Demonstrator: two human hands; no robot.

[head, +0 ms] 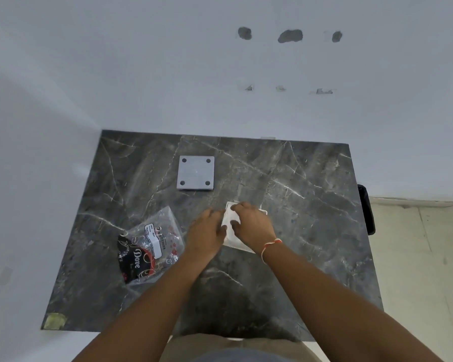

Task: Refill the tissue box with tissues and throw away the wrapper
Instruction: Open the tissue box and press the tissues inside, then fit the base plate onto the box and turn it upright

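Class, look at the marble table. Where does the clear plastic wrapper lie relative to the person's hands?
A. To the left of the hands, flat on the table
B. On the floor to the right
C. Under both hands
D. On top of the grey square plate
A: the wrapper lies on the table left of the left hand and right hand, touched by neither.

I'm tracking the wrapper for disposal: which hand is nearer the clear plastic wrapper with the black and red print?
Left. The left hand rests just right of the clear plastic wrapper; the right hand lies farther right, on the white tissue stack.
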